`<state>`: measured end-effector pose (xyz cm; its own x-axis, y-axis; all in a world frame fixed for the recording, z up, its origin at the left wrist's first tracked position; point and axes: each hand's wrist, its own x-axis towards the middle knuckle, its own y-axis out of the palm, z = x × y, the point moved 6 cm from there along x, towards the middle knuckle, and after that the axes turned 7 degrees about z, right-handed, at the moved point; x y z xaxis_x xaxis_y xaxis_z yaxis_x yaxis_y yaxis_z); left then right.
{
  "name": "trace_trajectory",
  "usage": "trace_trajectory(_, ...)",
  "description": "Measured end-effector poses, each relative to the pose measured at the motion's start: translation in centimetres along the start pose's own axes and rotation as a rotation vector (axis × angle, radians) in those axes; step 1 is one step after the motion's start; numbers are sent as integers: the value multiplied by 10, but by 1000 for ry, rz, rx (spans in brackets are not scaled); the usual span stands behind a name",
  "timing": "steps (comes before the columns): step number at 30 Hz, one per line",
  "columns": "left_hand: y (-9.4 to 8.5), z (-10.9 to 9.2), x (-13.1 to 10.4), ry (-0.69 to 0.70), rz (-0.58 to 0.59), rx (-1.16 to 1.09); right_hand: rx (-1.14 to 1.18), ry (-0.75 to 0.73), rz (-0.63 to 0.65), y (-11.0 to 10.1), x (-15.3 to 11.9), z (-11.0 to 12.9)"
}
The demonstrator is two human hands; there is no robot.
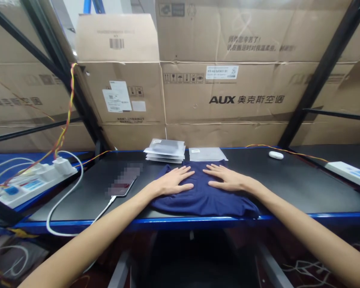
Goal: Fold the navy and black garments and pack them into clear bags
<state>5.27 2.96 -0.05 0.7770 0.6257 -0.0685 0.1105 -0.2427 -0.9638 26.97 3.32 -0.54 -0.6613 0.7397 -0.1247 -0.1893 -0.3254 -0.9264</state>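
A dark blue piece of cloth (202, 202), perhaps a garment, lies spread on the black table at its front edge, with soft wrinkles toward me. My left hand (175, 181) rests flat on its left part, fingers stretched and thumb pointing inward. On the right part my right hand (226, 178) lies palm down in the same way, fingers apart. A strip of the cloth shows between the two hands. Just behind it sit a stack of flat translucent packets (165, 151) and, to the right, one more flat packet (208, 154), which touches or nearly touches the cloth's far edge.
A phone (128, 188) with a white charging cable (52, 204) lies left. Power strips stand at the left (36, 184) and right (349, 174). A small white case (276, 155) sits at the back right. Cardboard (192, 134) walls the rear, between black metal posts (324, 68).
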Motion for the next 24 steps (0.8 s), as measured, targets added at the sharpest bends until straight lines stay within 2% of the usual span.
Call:
trace_trajectory(4,-7,4,0,17,-53,-2,-1,3,0,0,0,0)
trace_trajectory(6,-20,13,1,20,-180,11,11,3,-4,-1,0,0)
trace_trajectory(9,-44,37,-1,-39,-418,103,19,5,-11,-2,0,0)
trace_trajectory(11,-56,57,-1,-139,-489,208,20,6,-14,-3,0,1)
trace_trajectory(14,-67,84,0,-297,-498,352,4,15,-3,-3,0,2)
trace_trajectory(17,-74,100,4,-366,-485,441,1,18,-2,-3,0,3)
trace_trajectory(21,-76,109,11,-379,-450,478,16,20,-11,-3,-1,2)
trace_trajectory(24,-78,106,11,-360,-449,491,11,20,-4,-3,-1,2)
